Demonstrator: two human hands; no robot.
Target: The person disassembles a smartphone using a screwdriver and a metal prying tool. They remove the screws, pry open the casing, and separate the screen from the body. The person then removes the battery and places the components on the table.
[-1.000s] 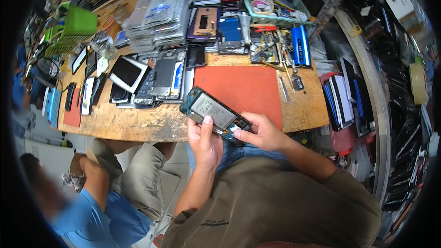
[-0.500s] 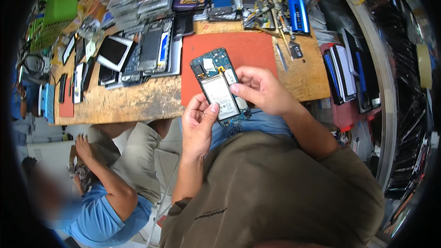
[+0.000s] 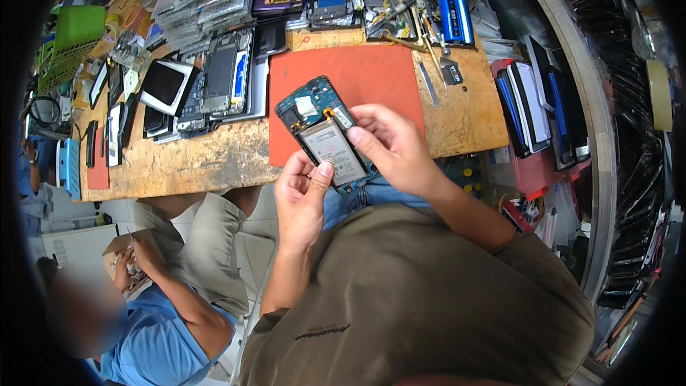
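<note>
An opened smartphone with its back cover off hangs tilted in front of me, over the near edge of a red mat. Its blue circuit board and grey battery face up, and a small orange flex cable crosses the battery's top end. My left hand is closed on the phone's lower left edge, thumb on the battery's side. On the opposite long edge my right hand grips the phone, with the thumb over the frame and the other fingers curled behind, partly hidden.
The worn wooden workbench carries stacked phone parts at left, a tray of tools and a blue cylinder-like object at back right. Upright panels stand right. A co-worker in blue sits at lower left.
The phone, still in both hands, leans a little more to the left and its battery looks darker. The whole view has shifted slightly. The co-worker's hands have come together over a small brown item.
</note>
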